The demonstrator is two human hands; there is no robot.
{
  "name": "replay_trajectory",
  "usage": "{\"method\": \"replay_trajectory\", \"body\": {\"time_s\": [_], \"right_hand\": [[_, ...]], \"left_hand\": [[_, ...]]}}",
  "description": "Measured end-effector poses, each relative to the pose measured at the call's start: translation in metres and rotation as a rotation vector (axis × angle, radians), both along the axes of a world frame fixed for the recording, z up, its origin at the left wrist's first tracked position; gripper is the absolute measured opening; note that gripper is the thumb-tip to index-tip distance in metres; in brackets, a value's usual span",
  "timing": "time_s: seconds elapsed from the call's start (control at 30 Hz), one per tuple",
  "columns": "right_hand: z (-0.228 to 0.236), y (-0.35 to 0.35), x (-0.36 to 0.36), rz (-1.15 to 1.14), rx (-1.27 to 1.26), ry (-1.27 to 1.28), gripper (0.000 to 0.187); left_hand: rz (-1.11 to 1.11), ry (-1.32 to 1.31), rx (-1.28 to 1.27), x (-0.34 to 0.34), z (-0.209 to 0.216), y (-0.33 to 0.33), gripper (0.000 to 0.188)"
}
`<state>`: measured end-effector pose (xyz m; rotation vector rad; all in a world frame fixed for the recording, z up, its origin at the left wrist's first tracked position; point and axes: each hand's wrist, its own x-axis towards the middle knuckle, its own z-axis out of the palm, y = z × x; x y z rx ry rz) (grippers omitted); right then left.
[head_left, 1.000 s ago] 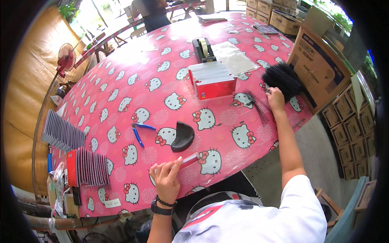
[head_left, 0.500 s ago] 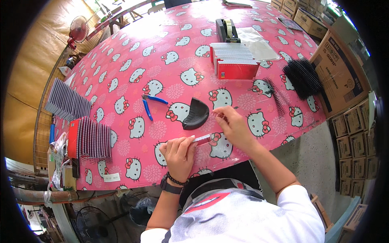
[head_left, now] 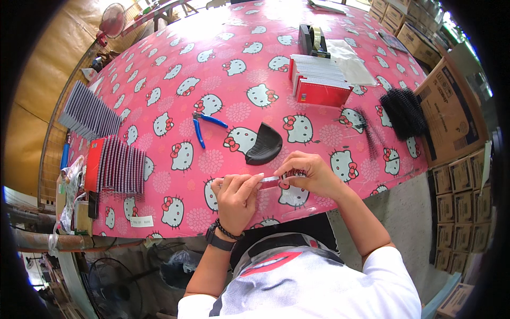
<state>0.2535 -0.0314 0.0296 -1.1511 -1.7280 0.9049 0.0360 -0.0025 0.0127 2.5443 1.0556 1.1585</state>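
My left hand (head_left: 236,196) pinches a small red-and-white card (head_left: 269,182) above the table's near edge, its fingers closed round one end. At the card's other end, my right hand (head_left: 313,173) is closed on a small dark strip with a row of fine teeth (head_left: 296,173). The fingers partly hide how the strip and card meet. Just beyond both hands lies a black half-moon block (head_left: 265,144) with a ridged side. Farther left are blue-handled nippers (head_left: 204,127), their handles spread.
A stack of red-and-white cards (head_left: 324,91) stands near a tape dispenser (head_left: 313,41). Black bristly strips (head_left: 402,111) are heaped beside a cardboard box (head_left: 451,109). At left stand a red-fronted stack (head_left: 118,166) and a grey stack (head_left: 90,112). A pink patterned cover (head_left: 239,111) spans the table.
My right hand has come left and down to the card in my left hand, bringing the dark toothed strip against its end. The whole view has shifted slightly.
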Motion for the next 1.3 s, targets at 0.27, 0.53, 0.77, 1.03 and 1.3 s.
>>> {"method": "replay_trajectory", "body": {"time_s": [0.27,0.53,0.77,1.03,1.3], "right_hand": [[0.006,0.003,0.005,0.145,-0.296,-0.066,0.024],[0.019,0.001,-0.003,0.161,-0.189,-0.203,0.034],[-0.001,0.061,0.013,0.007,0.135,-0.484,0.064],[-0.036,0.087,-0.01,-0.019,0.202,-0.775,0.065],[-0.03,0.052,0.015,-0.001,-0.016,-0.231,0.057]], "left_hand": [[-0.002,-0.007,-0.032,-0.001,0.004,-0.003,0.017],[-0.09,0.015,-0.113,0.014,0.012,-0.012,0.026],[-0.162,0.195,-0.12,0.011,0.018,-0.013,0.028],[-0.192,0.196,-0.067,0.003,0.01,-0.007,0.021],[-0.172,0.12,-0.127,-0.006,0.013,-0.003,0.026]]}}
